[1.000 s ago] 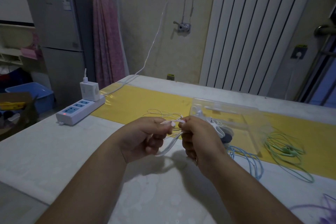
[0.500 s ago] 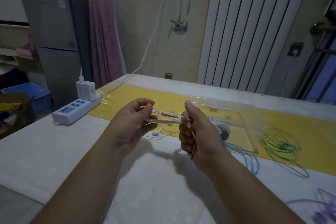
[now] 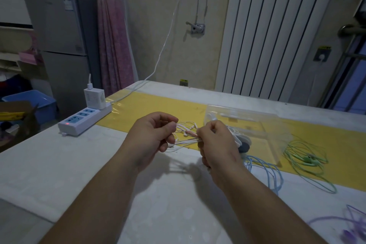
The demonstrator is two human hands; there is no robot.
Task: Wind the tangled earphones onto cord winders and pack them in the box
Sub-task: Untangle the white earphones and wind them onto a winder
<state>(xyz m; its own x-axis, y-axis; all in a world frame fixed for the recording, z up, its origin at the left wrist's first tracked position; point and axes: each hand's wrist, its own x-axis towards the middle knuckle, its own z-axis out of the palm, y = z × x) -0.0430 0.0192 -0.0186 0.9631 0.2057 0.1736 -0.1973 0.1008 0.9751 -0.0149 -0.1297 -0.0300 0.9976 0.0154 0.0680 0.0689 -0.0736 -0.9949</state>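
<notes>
White earphones (image 3: pixel 187 134) stretch between left fingers (image 3: pixel 170 126) and right fingers (image 3: pixel 207 128), both pinching the cord.

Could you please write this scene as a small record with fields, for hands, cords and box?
left grip: pinches white earphones, held above table
right grip: pinches same cords, stretched between grips
clear box: on yellow runner, behind right grip
blue earphones: loose, right of right grip
green earphones: loose, right of box
purple earphones: bottom right, partly cut off
power strip: far left table edge
</notes>
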